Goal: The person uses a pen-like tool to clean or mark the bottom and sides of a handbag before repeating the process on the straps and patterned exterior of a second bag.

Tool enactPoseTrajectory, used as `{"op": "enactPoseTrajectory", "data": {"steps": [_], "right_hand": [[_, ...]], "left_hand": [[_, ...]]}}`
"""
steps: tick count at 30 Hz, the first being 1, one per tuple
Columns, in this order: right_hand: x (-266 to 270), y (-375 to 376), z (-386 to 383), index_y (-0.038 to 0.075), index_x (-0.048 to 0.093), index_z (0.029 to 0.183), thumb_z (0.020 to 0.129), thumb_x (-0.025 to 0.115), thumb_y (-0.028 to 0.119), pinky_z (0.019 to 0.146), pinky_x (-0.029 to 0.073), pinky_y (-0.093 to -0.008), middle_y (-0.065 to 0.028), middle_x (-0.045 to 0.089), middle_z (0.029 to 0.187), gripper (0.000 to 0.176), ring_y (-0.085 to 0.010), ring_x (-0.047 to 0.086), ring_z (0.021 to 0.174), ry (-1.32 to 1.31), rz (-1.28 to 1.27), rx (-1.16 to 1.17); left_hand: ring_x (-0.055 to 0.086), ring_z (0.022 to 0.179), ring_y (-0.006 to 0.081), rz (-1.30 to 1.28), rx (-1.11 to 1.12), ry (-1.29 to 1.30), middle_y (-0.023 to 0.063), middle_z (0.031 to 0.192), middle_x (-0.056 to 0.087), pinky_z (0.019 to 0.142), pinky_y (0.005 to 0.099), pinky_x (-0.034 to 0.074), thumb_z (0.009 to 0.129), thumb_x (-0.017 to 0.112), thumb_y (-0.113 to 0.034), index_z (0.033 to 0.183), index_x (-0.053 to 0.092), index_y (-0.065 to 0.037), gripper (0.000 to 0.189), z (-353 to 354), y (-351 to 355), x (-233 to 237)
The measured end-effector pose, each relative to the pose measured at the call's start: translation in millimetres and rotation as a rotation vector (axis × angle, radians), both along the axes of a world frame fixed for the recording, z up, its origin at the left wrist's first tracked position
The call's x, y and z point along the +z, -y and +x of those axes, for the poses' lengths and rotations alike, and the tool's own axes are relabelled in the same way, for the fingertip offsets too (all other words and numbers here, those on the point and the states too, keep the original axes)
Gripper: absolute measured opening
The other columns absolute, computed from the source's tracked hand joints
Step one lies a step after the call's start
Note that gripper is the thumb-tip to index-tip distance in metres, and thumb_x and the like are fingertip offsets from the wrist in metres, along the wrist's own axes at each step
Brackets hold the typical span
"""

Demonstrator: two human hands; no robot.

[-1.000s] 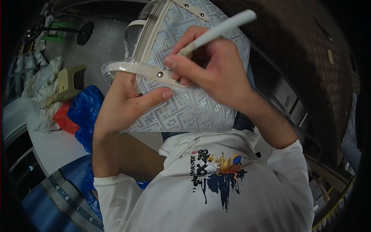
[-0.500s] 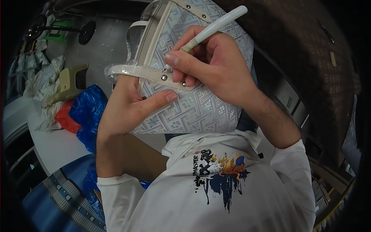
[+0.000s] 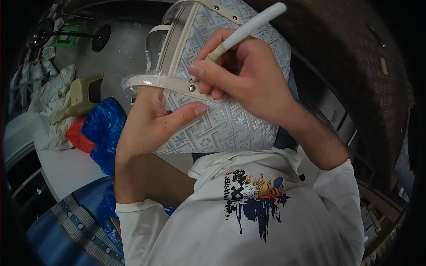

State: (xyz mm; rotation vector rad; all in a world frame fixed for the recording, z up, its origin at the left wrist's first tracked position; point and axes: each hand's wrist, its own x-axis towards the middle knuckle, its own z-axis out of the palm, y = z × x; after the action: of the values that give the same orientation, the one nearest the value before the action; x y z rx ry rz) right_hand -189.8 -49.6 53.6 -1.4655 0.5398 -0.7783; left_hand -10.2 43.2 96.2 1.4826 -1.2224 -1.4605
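Note:
A handbag (image 3: 242, 128) in pale silver-blue patterned material lies tilted in front of my body. Its cream handle (image 3: 171, 84) is wrapped in clear plastic, and its end tab carries a metal rivet (image 3: 191, 88). My left hand (image 3: 148, 126) grips the bag's side near its opening edge, thumb flat on the patterned face; the other fingers are mostly hidden behind the handle and edge. A white pen-shaped tool (image 3: 255, 26) sits pinched in my right hand (image 3: 255, 77). Its tip is hidden by the fingers, close to the handle tab.
At left are a blue plastic bag (image 3: 104, 126), a red one (image 3: 79, 135) and a beige stool (image 3: 80, 95) beside crumpled pale plastic. Further back is a green stool (image 3: 66, 41). A dark brown patterned surface (image 3: 355, 66) spans the right side.
The view has shifted slightly, so most things sit a little further right. Both hands keep their holds, and the right fingers have barely moved on the handle tab.

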Motion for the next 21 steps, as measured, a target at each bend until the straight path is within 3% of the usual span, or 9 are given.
{"op": "enactPoseTrajectory", "data": {"steps": [3,5,7,11,13,14,15,18,21], "right_hand": [[-14,-10,9,0.001,0.063,0.088,0.088,0.074,0.008,0.052,0.048,-0.0212,-0.0007,0.066,0.073,0.013,-0.0054,0.061,0.062,0.035,-0.837,-0.282],[-8,-9,5,0.002,0.061,0.092,0.091,0.072,0.010,0.053,0.049,-0.0198,-0.0014,0.066,0.073,0.013,-0.0050,0.062,0.063,0.026,-0.698,-0.237],[-3,-4,3,0.002,0.060,0.096,0.094,0.069,0.012,0.055,0.049,-0.0182,-0.0020,0.066,0.073,0.014,-0.0045,0.062,0.064,0.030,0.174,0.011],[0,-2,2,0.002,0.060,0.096,0.093,0.070,0.011,0.054,0.049,-0.0188,-0.0025,0.066,0.074,0.014,-0.0046,0.061,0.062,0.018,0.182,0.032],[-15,-9,4,0.002,0.060,0.091,0.090,0.073,0.009,0.052,0.047,-0.0218,-0.0017,0.064,0.073,0.014,-0.0050,0.059,0.061,0.030,-0.765,-0.206],[-21,-9,14,0.003,0.061,0.087,0.087,0.075,0.006,0.051,0.046,-0.0237,-0.0006,0.063,0.071,0.014,-0.0050,0.057,0.061,0.120,-0.955,-0.328],[-21,-11,12,0.003,0.061,0.087,0.087,0.075,0.006,0.051,0.046,-0.0237,-0.0006,0.063,0.071,0.014,-0.0050,0.057,0.061,0.118,-0.958,-0.330],[-7,-11,9,0.003,0.059,0.086,0.088,0.072,0.005,0.051,0.045,-0.0223,-0.0007,0.062,0.072,0.014,-0.0043,0.058,0.061,0.034,-0.018,-0.074],[-4,-8,7,0.004,0.058,0.086,0.089,0.072,0.006,0.051,0.045,-0.0222,-0.0007,0.062,0.073,0.014,-0.0042,0.058,0.062,0.020,0.012,-0.019]], "left_hand": [[0.063,0.092,0.0105,-0.021,-0.046,0.125,0.0071,0.101,0.069,0.078,0.0267,0.053,0.087,0.076,-0.007,0.115,0.061,0.004,0.034,4,-1,1],[0.064,0.092,0.0110,-0.042,-0.069,0.209,0.0077,0.102,0.068,0.077,0.0262,0.054,0.086,0.077,-0.008,0.120,0.058,0.004,0.041,4,0,-1],[0.062,0.088,0.0093,-0.069,-0.008,0.045,0.0062,0.098,0.069,0.074,0.0253,0.052,0.088,0.075,-0.007,0.110,0.065,0.005,0.027,1,-3,-3],[0.062,0.094,0.0096,0.089,-0.004,-0.049,0.0068,0.105,0.067,0.078,0.0247,0.052,0.087,0.076,-0.007,0.117,0.060,0.004,0.036,2,-3,1],[0.061,0.095,0.0094,-0.032,-0.097,0.189,0.0067,0.106,0.067,0.080,0.0244,0.051,0.086,0.077,-0.006,0.118,0.059,0.004,0.038,7,-3,-3],[0.061,0.095,0.0094,-0.033,-0.097,0.190,0.0067,0.106,0.067,0.080,0.0244,0.051,0.086,0.077,-0.006,0.118,0.059,0.004,0.038,7,-4,-3],[0.061,0.094,0.0093,-0.031,-0.096,0.176,0.0063,0.106,0.067,0.079,0.0245,0.051,0.086,0.077,-0.006,0.118,0.059,0.004,0.038,7,-4,-3],[0.060,0.093,0.0091,-0.065,-0.056,0.108,0.0057,0.106,0.066,0.077,0.0246,0.050,0.085,0.078,-0.005,0.116,0.061,0.004,0.036,3,-4,-2],[0.060,0.092,0.0091,-0.051,-0.053,0.082,0.0054,0.106,0.066,0.077,0.0249,0.050,0.085,0.078,-0.005,0.114,0.062,0.003,0.034,6,-9,-3]]}}
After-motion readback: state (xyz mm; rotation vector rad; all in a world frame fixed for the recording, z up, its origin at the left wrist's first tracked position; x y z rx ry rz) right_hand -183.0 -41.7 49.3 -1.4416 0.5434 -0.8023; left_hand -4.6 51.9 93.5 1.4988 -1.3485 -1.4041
